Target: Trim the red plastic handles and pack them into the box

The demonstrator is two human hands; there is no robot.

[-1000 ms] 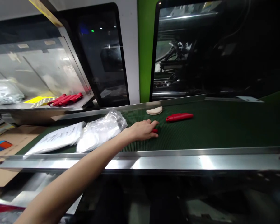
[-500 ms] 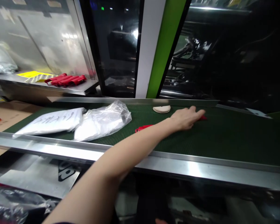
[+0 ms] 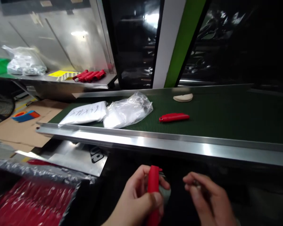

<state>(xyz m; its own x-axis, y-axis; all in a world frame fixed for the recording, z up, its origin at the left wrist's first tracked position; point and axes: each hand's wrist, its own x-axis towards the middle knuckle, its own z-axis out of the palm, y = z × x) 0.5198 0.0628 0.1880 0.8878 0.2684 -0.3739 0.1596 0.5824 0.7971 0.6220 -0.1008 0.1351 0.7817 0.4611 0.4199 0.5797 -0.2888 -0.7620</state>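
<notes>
At lower left, an open container lined with crinkled clear plastic point(image 3: 11, 164) holds rows of glossy red pieces point(image 3: 33, 201). Across the centre, a ribbed dark-green belt point(image 3: 214, 121) carries a crumpled clear plastic bag with white contents point(image 3: 126, 111) and a slender red plastic piece point(image 3: 174, 117). At bottom centre, the left hand point(image 3: 138, 201) grips an elongated smooth red piece point(image 3: 153, 180); the right hand point(image 3: 209, 197), just beside, has curled fingers, their contents unclear.

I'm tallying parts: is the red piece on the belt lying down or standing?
Lying: the red piece stretches lengthwise along the green belt.
</notes>
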